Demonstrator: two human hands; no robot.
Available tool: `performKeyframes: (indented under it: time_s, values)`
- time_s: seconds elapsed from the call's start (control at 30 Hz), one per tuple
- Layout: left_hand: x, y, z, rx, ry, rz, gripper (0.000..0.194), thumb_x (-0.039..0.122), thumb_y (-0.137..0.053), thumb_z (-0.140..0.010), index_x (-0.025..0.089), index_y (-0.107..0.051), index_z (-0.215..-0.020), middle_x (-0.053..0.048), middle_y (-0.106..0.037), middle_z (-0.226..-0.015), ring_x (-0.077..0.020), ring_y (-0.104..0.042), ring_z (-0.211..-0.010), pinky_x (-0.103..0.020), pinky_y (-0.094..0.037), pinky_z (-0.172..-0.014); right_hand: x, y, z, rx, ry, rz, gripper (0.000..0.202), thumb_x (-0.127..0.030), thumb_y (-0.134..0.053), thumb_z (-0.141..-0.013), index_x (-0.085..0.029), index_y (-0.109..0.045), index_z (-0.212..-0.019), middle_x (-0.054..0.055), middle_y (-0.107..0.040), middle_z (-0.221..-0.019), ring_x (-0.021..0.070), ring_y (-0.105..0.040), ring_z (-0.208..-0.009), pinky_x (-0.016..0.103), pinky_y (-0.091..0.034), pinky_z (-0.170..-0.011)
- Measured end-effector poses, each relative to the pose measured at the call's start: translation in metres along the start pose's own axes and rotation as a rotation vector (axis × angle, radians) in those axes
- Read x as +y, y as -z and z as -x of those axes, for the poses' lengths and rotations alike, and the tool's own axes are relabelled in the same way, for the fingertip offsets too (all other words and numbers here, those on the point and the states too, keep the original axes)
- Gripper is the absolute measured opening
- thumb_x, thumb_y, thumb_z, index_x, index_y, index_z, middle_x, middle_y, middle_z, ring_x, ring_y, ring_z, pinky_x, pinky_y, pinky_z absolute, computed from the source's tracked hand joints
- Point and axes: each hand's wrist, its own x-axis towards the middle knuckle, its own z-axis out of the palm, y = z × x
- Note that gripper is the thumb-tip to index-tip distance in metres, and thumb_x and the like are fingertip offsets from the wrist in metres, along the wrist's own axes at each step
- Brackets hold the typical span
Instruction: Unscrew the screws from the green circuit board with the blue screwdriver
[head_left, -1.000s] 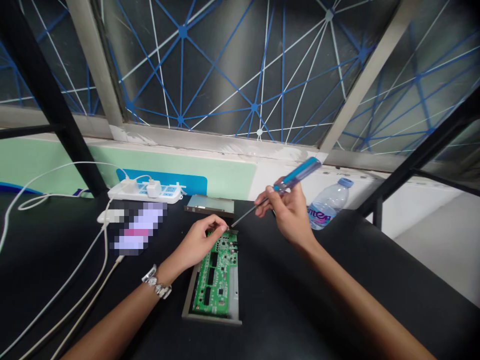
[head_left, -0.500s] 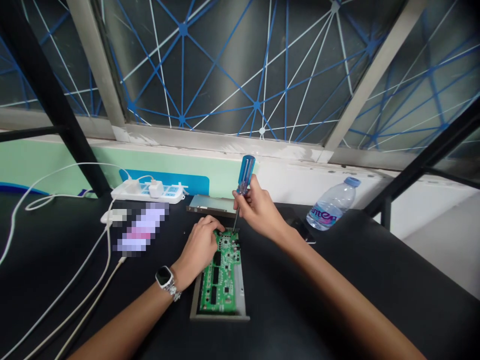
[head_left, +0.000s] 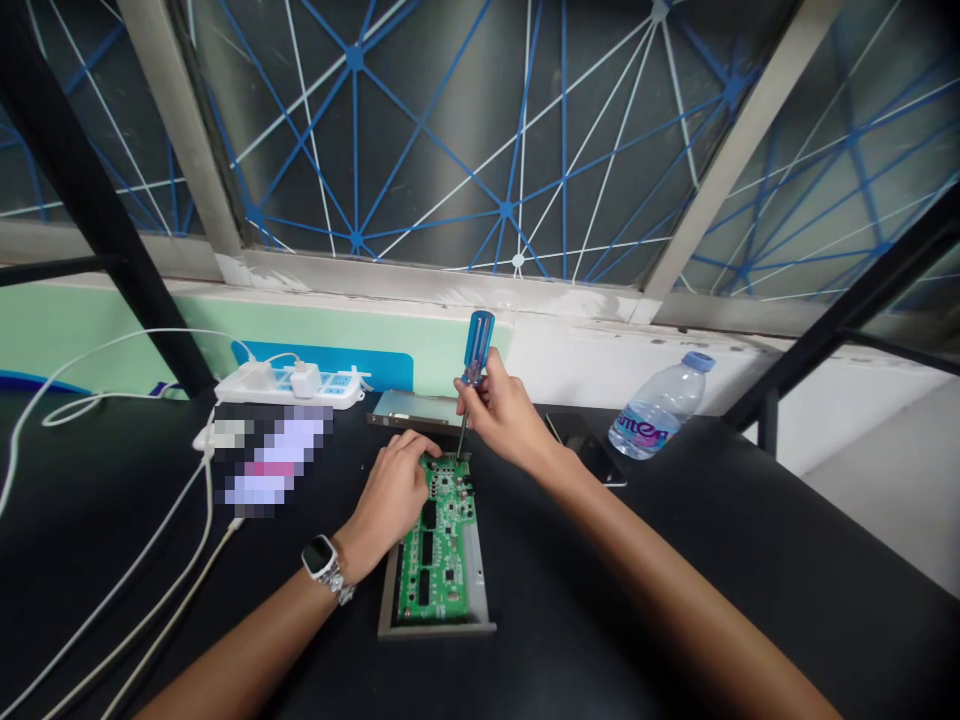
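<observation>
A green circuit board (head_left: 442, 545) lies in a grey metal tray (head_left: 478, 585) on the black table (head_left: 675, 560). My left hand (head_left: 394, 490) rests palm down on the board's far left corner, fingers pressing it. My right hand (head_left: 502, 410) grips a screwdriver with a clear blue handle (head_left: 475, 350). The tool stands nearly upright, its tip on the board's far edge just right of my left fingers. A watch sits on my left wrist.
A grey metal cover (head_left: 416, 408) lies just behind the board. A white power strip (head_left: 289, 385) with plugs and white cables (head_left: 150, 570) is at the left. A dark phone (head_left: 589, 450) and a water bottle (head_left: 652, 410) lie to the right. Windows rise behind the table.
My right hand swung the screwdriver from a slanted pose out to the right to nearly upright over the board's far edge. My left hand flattened onto the board's corner.
</observation>
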Motion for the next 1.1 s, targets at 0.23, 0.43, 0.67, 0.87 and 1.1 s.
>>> performKeyframes:
  time_s: [0.23, 0.43, 0.67, 0.87, 1.1]
  values:
    - [0.001, 0.002, -0.002, 0.003, -0.005, 0.023, 0.028, 0.007, -0.042, -0.086, 0.021, -0.062, -0.099, -0.006, -0.063, -0.103, -0.0248, -0.059, -0.102, -0.041, -0.043, -0.091, 0.002, -0.003, 0.000, -0.012, 0.005, -0.007, 0.012, -0.031, -0.047, -0.094, -0.024, -0.037, -0.098, -0.002, -0.063, -0.066, 0.0142, -0.057, -0.052, 0.026, -0.041, -0.052]
    - [0.016, 0.007, -0.023, -0.034, -0.060, 0.260, 0.017, 0.023, -0.060, -0.085, 0.020, -0.061, -0.102, -0.007, -0.068, -0.105, -0.0242, -0.063, -0.100, -0.039, -0.047, -0.091, 0.003, -0.002, 0.001, -0.018, 0.025, -0.015, 0.012, -0.031, -0.046, -0.095, -0.025, -0.037, -0.099, -0.003, -0.062, -0.067, 0.0153, -0.059, -0.053, 0.026, -0.043, -0.052]
    - [0.020, -0.008, -0.047, -0.037, -0.019, 0.571, 0.012, 0.028, -0.064, -0.083, 0.016, -0.064, -0.086, -0.006, -0.071, -0.082, -0.0209, -0.067, -0.076, -0.034, -0.053, -0.074, 0.004, -0.003, 0.003, -0.020, -0.030, -0.078, 0.015, -0.034, -0.051, -0.094, -0.026, -0.039, -0.099, -0.003, -0.062, -0.065, 0.0165, -0.062, -0.053, 0.026, -0.046, -0.052]
    - [0.013, -0.017, -0.043, -0.063, 0.003, 0.735, 0.016, 0.028, -0.060, -0.087, 0.015, -0.069, -0.087, -0.009, -0.075, -0.089, -0.0244, -0.070, -0.087, -0.036, -0.054, -0.082, 0.009, -0.001, 0.003, -0.042, -0.096, -0.106, 0.019, -0.038, -0.056, -0.091, -0.024, -0.045, -0.099, -0.003, -0.061, -0.065, 0.0152, -0.061, -0.050, 0.026, -0.048, -0.048]
    - [0.016, -0.011, -0.042, -0.125, -0.061, 0.647, 0.027, 0.034, -0.051, -0.094, 0.015, -0.069, -0.091, -0.008, -0.075, -0.092, -0.0227, -0.069, -0.092, -0.034, -0.052, -0.086, 0.008, 0.016, -0.001, -0.284, -0.224, -0.361, 0.022, -0.030, -0.064, -0.083, -0.017, -0.061, -0.101, 0.005, -0.068, -0.087, 0.0124, -0.064, -0.059, 0.022, -0.051, -0.046]
